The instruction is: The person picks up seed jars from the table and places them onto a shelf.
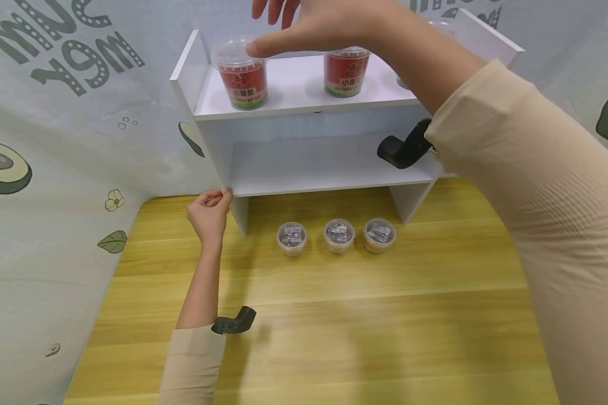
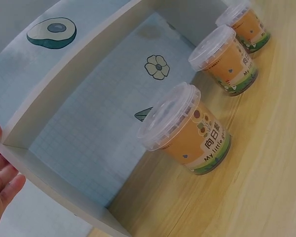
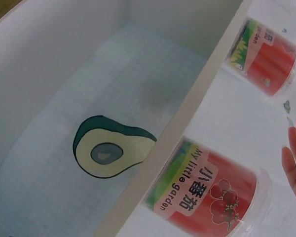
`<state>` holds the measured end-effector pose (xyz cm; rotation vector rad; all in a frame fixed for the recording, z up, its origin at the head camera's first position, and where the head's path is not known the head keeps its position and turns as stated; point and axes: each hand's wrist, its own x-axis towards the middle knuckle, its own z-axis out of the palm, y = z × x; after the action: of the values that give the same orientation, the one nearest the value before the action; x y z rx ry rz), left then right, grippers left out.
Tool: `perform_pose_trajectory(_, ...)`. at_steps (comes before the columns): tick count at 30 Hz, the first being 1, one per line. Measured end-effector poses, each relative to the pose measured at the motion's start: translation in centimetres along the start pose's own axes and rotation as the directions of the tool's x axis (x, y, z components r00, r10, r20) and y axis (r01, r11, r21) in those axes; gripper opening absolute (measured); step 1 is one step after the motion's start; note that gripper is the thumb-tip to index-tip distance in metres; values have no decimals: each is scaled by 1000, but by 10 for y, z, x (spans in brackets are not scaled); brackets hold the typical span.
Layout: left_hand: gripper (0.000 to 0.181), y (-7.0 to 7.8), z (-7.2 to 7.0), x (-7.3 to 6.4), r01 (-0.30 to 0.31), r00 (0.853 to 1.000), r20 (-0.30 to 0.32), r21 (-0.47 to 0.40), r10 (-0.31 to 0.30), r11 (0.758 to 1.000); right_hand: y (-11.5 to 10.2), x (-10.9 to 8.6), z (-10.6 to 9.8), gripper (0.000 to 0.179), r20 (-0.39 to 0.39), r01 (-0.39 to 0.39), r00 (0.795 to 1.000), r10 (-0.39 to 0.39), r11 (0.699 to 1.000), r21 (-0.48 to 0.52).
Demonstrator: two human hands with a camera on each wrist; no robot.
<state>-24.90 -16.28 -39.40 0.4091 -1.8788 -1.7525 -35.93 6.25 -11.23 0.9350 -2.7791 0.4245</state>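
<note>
Two red-labelled, clear-lidded plastic cups [image 1: 243,83], a third [image 1: 445,25] mostly hidden, stand on a smooth white unit's upper shelf [image 1: 296,81], released right hand [image 1: 321,25] near their lids, left hand [image 1: 209,218] pinching a side panel [image 1: 222,151], three orange-labelled round cups [image 2: 187,140] below on wood-grained tabletop [image 1: 334,337].

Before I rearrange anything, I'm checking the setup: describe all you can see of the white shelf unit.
The white shelf unit is smooth and board-like, with two side panels and two horizontal boards; the backdrop shows through its open back. It stands upright on a wood-patterned surface. Red cups rest on its upper board, and the left hand pinches the front of its left panel, near the lower board.
</note>
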Motion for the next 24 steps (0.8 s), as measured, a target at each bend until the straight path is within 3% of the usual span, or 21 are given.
perform_pose_trajectory(8,24,2,0,0,19,1000,6,-4,-19,1000,-25,-52,-6,61,-80,129,989,-126,991,36)
perform_pose_trajectory(13,23,1,-1,0,36,999,9,-10,-36,999,-38,-85,-1,53,-130,257,960,-249,965,43)
perform_pose_trajectory(17,20,2,-2,0,50,999,12,-13,-49,999,-40,-99,8,46,-155,327,937,-312,941,83)
perform_pose_trajectory(24,22,1,-2,0,14,1000,-4,-7,-14,1000,-42,-115,23,41,-176,345,931,-320,929,136)
